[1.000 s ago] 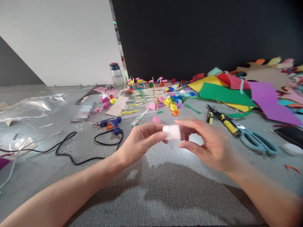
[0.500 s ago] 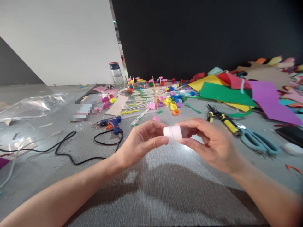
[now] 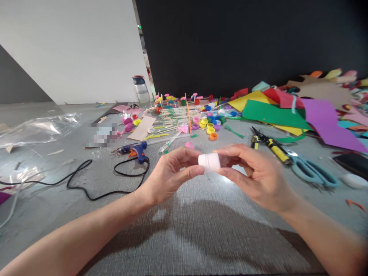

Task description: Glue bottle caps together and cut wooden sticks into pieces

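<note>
- Holding, two-sided: one white cylinder (image 3: 209, 162), gripped by its ends between the left hand (image 3: 171, 172) and the right hand (image 3: 255, 176), raised above the tabletop (image 3: 201, 237) in front of the person.
- Long axis: laid side to side, roughly level, from one hand to the other. A faint seam is shown around it; whether one piece or two is joined there cannot be told.
- Nearer hand: neither; both are in contact, the left end being taken by the left hand, the right end by the right.
- Left hand: partly closed, the thumb placed on the near side, the fingers curled behind.
- Right hand: partly closed, the thumb set low at the right end, the forefinger laid along the top; the other fingertips are hidden.
- Pink cap (image 3: 189, 145): placed just beyond the left fingers.
- Bottle (image 3: 141, 92): stood upright at the back, dark-lidded, part-filled with clear liquid.
- Clear plastic bag (image 3: 40, 130): laid flat at far left; any contents cannot be made out.
- Orange cap (image 3: 213, 137): set beyond the cylinder, beside yellow caps (image 3: 210, 128); insides too small to be read.
- Glue gun (image 3: 135, 151): laid on its side, left of centre.
- Scissors (image 3: 313, 171): laid right of the right hand, beside yellow-handled pliers (image 3: 277, 151).
</note>
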`<state>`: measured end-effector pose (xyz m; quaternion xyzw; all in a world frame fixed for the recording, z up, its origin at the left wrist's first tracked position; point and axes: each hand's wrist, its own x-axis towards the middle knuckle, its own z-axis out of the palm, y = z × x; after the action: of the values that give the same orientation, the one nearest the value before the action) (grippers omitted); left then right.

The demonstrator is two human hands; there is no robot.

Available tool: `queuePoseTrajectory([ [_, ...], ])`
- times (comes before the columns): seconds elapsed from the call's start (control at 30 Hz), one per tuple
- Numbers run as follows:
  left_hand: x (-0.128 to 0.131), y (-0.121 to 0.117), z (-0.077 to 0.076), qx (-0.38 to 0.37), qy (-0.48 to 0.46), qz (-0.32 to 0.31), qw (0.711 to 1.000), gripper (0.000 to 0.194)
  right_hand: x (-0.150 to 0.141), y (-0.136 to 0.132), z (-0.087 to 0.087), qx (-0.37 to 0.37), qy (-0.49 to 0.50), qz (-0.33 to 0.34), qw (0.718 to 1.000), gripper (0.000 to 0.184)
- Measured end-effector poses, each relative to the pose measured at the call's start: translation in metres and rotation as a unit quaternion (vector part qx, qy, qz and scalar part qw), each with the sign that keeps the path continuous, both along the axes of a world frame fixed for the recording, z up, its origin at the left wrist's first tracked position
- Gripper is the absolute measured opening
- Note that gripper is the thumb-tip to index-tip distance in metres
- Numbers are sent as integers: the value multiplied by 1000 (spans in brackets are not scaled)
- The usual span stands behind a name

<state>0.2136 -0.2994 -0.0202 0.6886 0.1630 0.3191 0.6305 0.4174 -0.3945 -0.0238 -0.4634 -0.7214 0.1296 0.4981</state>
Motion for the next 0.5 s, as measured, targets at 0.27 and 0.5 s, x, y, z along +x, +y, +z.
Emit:
queuePoseTrajectory([
  [0.27,-1,2,-3,15,8,-1,1000,24,-1,0,2,-4,-5,7,1000,19],
  [0.5,1,1,-2,-17,-11,-8,1000,22,0,0,1,5,-13,9,1000,18],
])
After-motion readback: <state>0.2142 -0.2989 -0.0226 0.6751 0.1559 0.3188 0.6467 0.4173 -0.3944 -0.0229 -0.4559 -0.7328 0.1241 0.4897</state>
